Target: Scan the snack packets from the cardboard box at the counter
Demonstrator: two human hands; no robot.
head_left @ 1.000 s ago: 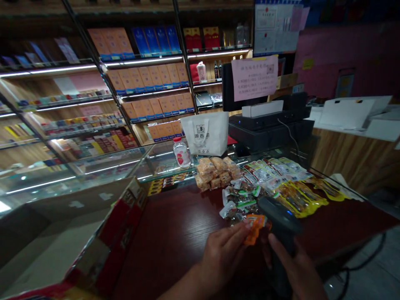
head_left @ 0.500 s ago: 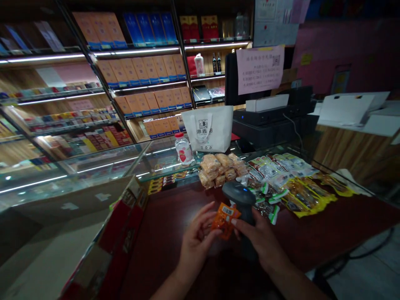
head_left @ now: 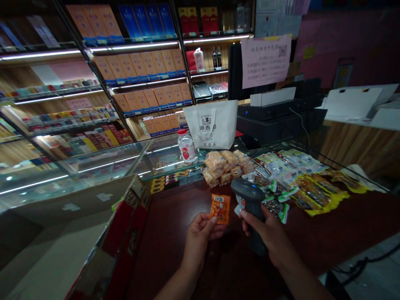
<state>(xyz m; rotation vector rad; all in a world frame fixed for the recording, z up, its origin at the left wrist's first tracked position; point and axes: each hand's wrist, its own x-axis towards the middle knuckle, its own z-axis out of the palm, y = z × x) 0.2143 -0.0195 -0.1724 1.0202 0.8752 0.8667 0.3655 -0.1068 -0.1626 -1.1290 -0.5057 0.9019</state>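
Observation:
An orange snack packet (head_left: 220,209) with a barcode patch at its top is pinched between the thumb and fingers of my left hand (head_left: 203,233), above the dark red counter. My right hand (head_left: 265,229) wraps round the handle of a dark grey barcode scanner (head_left: 248,191), its thumb across the front. A blue light glows on the scanner's head. Close to the right thumb tip is a small whitish piece (head_left: 239,207) that I cannot make out. Behind the scanner lie wrapped bread-like snacks (head_left: 226,164) and dark snack packs with green edges (head_left: 278,204).
Yellow-edged packs (head_left: 318,193) and white-and-brown pouches (head_left: 290,162) lie to the right. A white tote bag (head_left: 212,127) and a red-capped bottle (head_left: 186,148) stand on the glass case. An open cardboard box (head_left: 121,225) is at left, a monitor (head_left: 234,71) behind.
My left hand has drawn the orange packet away to the left of the scanner and my right thumb, and the packet now stands more upright. The view has shifted slightly.

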